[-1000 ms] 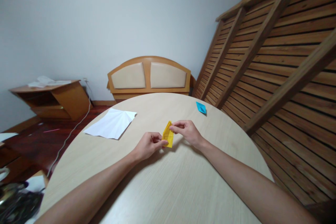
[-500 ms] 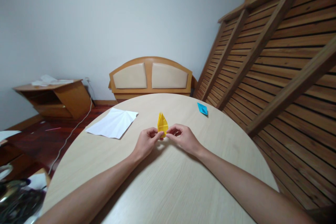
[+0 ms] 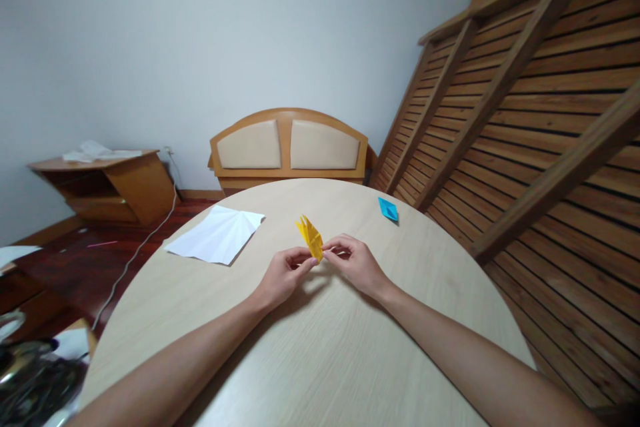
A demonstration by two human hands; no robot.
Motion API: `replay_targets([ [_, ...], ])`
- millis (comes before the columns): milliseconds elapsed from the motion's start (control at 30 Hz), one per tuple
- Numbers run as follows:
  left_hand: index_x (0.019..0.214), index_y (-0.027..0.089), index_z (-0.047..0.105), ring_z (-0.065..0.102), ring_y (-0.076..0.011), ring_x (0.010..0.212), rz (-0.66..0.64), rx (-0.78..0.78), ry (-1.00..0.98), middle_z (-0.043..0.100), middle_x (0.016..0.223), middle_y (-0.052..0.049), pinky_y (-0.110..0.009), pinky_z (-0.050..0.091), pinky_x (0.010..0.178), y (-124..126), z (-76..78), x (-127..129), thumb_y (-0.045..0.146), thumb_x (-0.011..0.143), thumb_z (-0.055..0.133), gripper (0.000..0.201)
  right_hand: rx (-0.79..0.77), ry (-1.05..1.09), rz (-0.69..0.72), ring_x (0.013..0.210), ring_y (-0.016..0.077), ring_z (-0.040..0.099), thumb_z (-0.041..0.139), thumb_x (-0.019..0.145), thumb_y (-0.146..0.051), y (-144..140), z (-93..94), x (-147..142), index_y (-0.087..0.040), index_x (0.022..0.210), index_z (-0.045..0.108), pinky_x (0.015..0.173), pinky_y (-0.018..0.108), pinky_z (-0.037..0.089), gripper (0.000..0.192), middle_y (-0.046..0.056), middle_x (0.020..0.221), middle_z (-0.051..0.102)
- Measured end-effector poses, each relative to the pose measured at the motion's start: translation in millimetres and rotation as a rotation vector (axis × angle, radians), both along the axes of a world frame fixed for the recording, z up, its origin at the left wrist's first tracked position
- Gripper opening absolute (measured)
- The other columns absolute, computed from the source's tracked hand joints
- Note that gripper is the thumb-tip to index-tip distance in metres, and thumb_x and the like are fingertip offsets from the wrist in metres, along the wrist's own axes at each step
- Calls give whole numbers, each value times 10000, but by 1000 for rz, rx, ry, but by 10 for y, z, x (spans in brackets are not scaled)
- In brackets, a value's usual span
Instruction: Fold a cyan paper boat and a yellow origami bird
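Observation:
A folded piece of yellow origami paper is held just above the table, tilted with its split points up and to the left. My left hand pinches its lower end between thumb and fingers. On the other side, my right hand is closed in a pinch at the lower right edge of the paper. The fingertips of both hands nearly meet there, and the fingers partly cover the paper's base.
The round wooden table lies under both hands. A creased white sheet rests at the left, and a small folded blue paper at the back right. Beyond stand a headboard, a cabinet and a leaning slatted wooden frame.
The yellow paper has turned from upright to leaning left, showing more of its side. Both hands keep their pinch near its base, with only small shifts.

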State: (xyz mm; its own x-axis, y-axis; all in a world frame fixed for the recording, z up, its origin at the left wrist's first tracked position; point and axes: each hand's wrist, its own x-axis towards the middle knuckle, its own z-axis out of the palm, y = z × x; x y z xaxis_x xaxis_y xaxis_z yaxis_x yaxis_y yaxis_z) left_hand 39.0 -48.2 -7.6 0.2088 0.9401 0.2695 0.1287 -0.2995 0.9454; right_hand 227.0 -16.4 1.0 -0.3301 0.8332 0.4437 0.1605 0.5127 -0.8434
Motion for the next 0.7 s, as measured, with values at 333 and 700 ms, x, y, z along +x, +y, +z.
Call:
replay_targets([
  [333,995,138,716,694,-217,900,24,2,-66,745,1008,-110,-313,541,804,47,-48,-42,461,820,701,367,-68,29,70,847,177,674,728,807,-364,-10,-74,-44,-189,1018,696,789,331,563,276,73,1039,692],
  [700,962,143,717,699,-223,932,29,7,-120,751,1018,-105,-335,538,869,59,5,-37,428,785,740,336,-168,9,69,867,197,673,767,757,-402,-16,-46,-61,-169,1055,683,755,337,567,388,101,1082,707],
])
